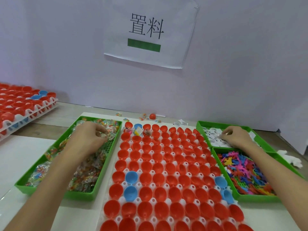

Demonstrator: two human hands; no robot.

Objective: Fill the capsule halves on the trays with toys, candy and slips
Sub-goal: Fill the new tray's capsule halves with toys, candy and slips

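Your left hand (88, 137) pinches one candy packet (103, 134) in the candy bin (93, 195). Your right hand (236, 136) curls its fingertips onto the slips (215, 139). The capsule halves (160, 177) between the bins are mostly empty. Lift singles only and drop both into the next empty far-row half.

Pale wall (66, 47), paper sign (150, 34), seemingly wooden table (70, 109).

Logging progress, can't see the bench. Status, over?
Left hand pinching a candy packet in the candy tray. Right hand pinching a slip in the slip tray. Capsule halves mostly empty, a few far-left ones filled. Nothing blocking.
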